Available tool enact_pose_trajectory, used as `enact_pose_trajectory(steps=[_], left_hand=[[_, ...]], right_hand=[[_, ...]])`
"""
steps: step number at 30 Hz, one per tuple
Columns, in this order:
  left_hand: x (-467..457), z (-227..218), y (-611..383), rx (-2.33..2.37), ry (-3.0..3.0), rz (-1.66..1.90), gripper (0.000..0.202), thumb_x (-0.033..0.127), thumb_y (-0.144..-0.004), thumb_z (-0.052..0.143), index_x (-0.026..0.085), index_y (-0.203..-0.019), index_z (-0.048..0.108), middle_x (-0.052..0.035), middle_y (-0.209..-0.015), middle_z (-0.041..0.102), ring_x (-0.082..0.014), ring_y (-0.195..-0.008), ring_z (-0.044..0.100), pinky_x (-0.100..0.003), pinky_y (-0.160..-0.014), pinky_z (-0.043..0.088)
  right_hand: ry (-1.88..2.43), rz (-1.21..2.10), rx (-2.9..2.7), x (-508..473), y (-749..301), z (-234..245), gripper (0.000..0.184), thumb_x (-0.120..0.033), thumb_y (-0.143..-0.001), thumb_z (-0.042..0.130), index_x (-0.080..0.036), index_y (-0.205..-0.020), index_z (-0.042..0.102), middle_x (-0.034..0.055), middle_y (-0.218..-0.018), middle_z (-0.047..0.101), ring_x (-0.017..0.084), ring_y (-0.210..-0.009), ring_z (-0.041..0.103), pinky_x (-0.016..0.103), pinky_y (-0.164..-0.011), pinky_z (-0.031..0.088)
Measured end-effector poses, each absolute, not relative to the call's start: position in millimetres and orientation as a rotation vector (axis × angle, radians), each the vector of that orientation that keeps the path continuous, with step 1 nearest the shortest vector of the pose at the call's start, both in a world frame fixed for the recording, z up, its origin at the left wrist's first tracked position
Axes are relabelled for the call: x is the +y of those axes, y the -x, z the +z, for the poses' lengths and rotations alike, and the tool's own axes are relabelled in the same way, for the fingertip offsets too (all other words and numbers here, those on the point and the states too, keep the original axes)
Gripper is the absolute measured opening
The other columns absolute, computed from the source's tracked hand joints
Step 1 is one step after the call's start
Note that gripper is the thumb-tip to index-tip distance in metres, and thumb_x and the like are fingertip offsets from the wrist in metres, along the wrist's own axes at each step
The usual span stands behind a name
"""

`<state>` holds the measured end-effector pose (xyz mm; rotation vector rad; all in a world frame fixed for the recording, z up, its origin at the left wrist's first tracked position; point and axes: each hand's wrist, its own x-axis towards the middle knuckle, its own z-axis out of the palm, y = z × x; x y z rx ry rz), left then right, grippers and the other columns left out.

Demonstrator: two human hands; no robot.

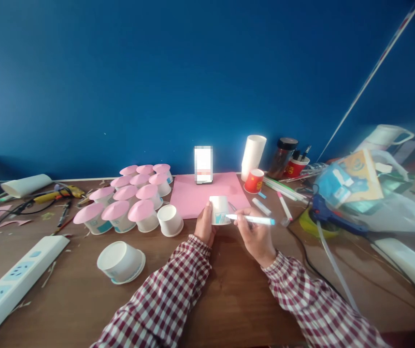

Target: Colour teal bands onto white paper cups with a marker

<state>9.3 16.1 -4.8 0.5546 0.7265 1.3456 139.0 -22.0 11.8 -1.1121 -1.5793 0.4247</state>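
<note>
My left hand [205, 225] is closed around the left side of a white paper cup [219, 205], which stands upside down at the near edge of a pink sheet [189, 191]. Light blue strokes mark the cup's side. In my right hand [256, 237] is a marker [254, 220] with a white barrel and a blue end, its tip against those strokes. To the left, several upturned cups wear pink paper cones [116, 210] in rows. Two white cups without cones, one [170, 220] beside the rows and another [120, 261] nearer me, also sit upside down.
A white power strip [15, 280] lies at left, near a yellow glue gun [58, 193]. Behind the sheet's right side stand stacked white cups [253, 154], a red cup [254, 181] and a dark jar [282, 157]. A blue glue gun [337, 217] and plastic bags [399, 208] crowd the right.
</note>
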Motion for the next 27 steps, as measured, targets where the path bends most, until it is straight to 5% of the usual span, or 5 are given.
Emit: enact_pose_trajectory(steps=[5,27], left_hand=[[15.9,-4.3,-8.3,0.755,-0.509,1.352,0.045,0.052,-0.078,0.061,0.009,-0.094,0.061,-0.0043,-0.072,0.061,-0.013,-0.062,0.058,-0.026,-0.06,0.046],[16.0,-3.9,-8.7,0.736,-0.511,1.342,0.043,0.05,-0.082,0.057,0.009,-0.094,0.062,-0.0065,-0.075,0.063,-0.0148,-0.065,0.059,-0.028,-0.064,0.048]], right_hand=[[1.118,0.405,-1.634,-23.2,-138.9,13.9,0.017,-0.026,-0.087,0.047,-0.019,-0.076,0.058,-0.0019,-0.058,0.055,0.013,-0.052,0.053,0.024,-0.051,0.044],[1.099,0.433,-1.575,-23.0,-138.7,11.0,0.011,-0.025,-0.088,0.05,-0.018,-0.086,0.058,0.0003,-0.068,0.062,0.013,-0.057,0.057,0.024,-0.054,0.047]])
